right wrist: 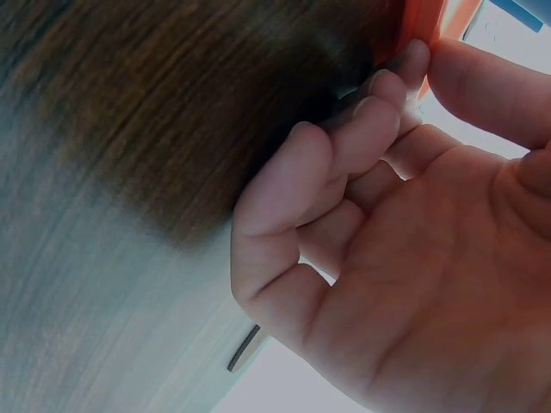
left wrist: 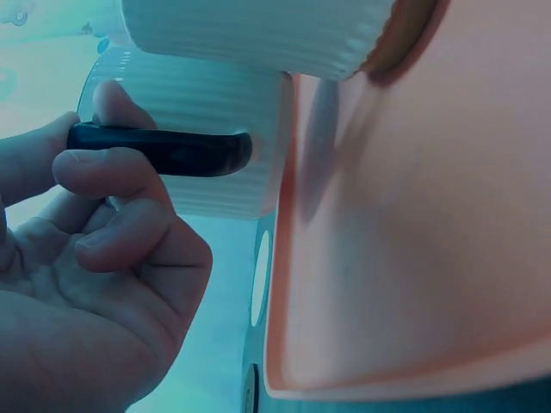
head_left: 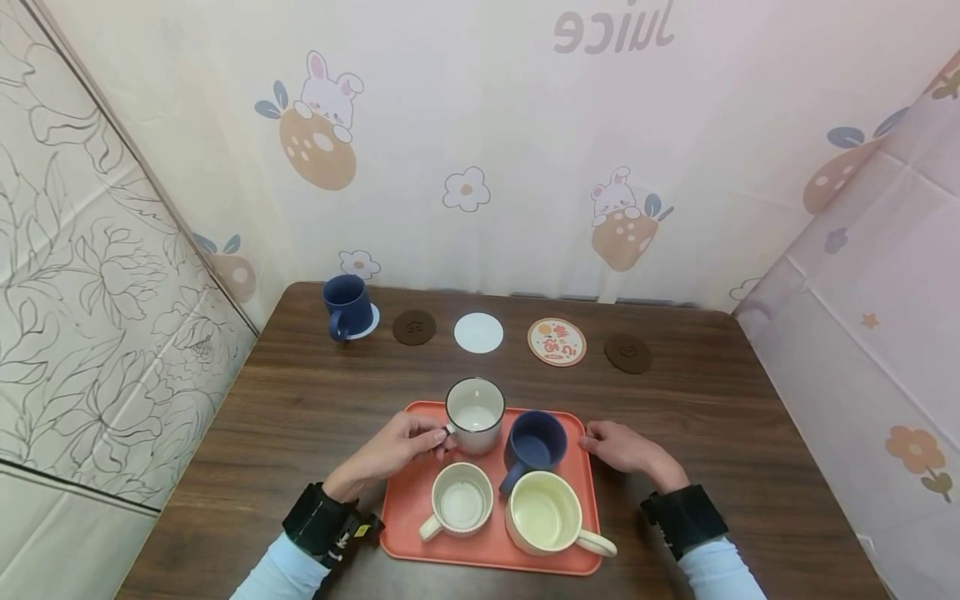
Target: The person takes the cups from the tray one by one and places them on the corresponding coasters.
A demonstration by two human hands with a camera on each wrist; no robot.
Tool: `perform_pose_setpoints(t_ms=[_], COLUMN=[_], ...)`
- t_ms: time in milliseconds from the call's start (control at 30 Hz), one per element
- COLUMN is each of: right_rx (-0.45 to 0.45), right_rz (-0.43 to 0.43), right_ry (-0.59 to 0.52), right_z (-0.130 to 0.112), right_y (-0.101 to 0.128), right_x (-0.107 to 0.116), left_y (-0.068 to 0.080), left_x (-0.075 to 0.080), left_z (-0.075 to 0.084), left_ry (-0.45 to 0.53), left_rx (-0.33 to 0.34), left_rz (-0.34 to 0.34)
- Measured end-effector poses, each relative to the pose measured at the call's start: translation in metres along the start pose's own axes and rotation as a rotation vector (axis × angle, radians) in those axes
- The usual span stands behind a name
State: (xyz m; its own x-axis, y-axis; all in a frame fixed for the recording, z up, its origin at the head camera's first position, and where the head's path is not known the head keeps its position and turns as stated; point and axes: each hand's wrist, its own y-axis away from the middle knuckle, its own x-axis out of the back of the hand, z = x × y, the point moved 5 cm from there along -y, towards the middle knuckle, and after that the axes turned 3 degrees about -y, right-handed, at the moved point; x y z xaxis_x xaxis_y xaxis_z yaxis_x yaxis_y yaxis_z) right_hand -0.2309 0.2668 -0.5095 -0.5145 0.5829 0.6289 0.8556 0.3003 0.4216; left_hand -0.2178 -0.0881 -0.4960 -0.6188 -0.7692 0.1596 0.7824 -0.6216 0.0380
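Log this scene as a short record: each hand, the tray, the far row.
left hand: grips dark-rimmed mug by its handle; whether lifted, unclear
right hand: pinches right edge of red tray
on tray: blue mug, cream mug, yellow mug
far row, left to right: navy mug on pale coaster, brown coaster, white coaster, patterned coaster, dark coaster

Head view high, fwd/down; L/R wrist views v. close; all share tray (head_left: 408, 500).
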Motion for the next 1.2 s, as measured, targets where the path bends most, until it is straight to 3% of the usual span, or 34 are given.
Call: perform_pose_setpoints(t_ms=[233,400,533,700,767,1000,1200], right_rx=[0.048,0.116,0.102,0.017,0.016,0.057,0.127], right_rz=[-0.036,-0.059,-0.058,-0.032,-0.027,-0.046,-0.055], right_ry=[-0.016,0.01,-0.015,-0.021,-0.022,-0.036,-0.01], right_z=[0.012,0.035,0.051,0.079,0.076,0.021,0.034], right_y=[-0.007,-0.02,-0.029,-0.048,-0.045,-0.011,-0.019], right_x=[0.001,-0.001,-0.005,-0.011,-0.01,0.0,-0.001], left_y=[0.0,0.002,0.002,0.0,-0.001,-0.004,-0.007], left_x=[0.006,0.012,0.017,0.02,0.021,0.027,0.034], left_z=[0.003,0.001,0.0,-0.001,-0.001,-0.004,-0.006], left_ry=[-0.025,-0.006,0.001,-0.001,-0.008,0.0,0.014], left_rx=[-0.013,0.027,0.047,0.031,0.025,0.026,0.069], left_rz=[0.058,0.123,0.173,0.224,0.244,0.322,0.404])
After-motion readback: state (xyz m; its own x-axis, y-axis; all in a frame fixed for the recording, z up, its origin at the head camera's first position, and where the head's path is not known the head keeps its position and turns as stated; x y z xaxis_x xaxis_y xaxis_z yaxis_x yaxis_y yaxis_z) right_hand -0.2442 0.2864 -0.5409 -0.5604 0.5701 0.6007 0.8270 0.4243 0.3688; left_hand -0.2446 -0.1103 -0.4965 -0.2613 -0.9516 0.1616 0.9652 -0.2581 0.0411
